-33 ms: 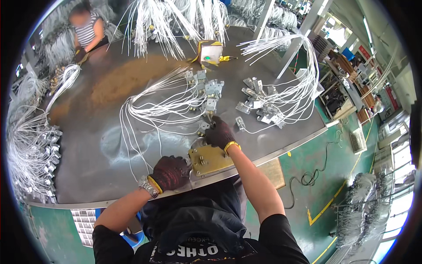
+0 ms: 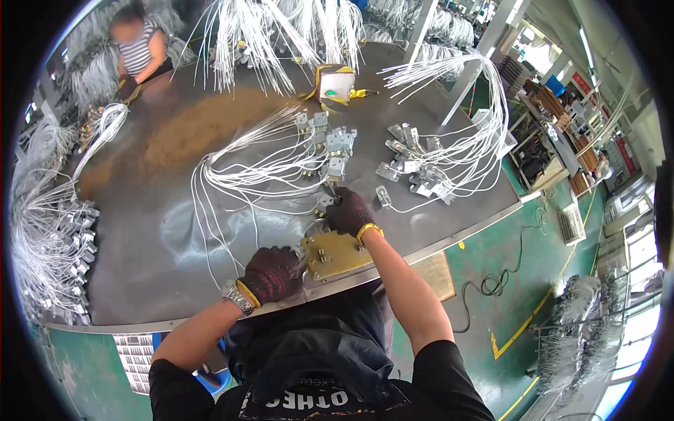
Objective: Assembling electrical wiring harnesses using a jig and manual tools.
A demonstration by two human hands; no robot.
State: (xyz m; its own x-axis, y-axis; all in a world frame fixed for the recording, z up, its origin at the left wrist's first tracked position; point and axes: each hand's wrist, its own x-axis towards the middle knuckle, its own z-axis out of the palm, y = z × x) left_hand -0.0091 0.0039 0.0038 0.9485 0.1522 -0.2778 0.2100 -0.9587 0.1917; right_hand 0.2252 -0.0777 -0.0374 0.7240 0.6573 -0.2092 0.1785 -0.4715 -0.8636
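Note:
My left hand [image 2: 272, 275], in a dark red-and-black glove, is closed at the left edge of a brass-coloured fixture plate [image 2: 340, 255] with small posts. Whatever its curled fingers hold is hidden. My right hand [image 2: 349, 213], gloved alike, is closed just beyond the plate. A small metal tip shows at its fingers, too little to name. Beside those fingers lies a small metal bracket part [image 2: 324, 202] on a white wire. Farther out, a pile of metal bracket parts [image 2: 340, 142] trails a bundle of white wires [image 2: 232, 177] to the left.
Another wired bracket bundle [image 2: 428, 179] lies to the right, its wires rising over a post. A taped box with a green light [image 2: 337, 85] stands at the back. Wire bundles [image 2: 53, 245] line the left edge. A person [image 2: 144, 52] works at the far left.

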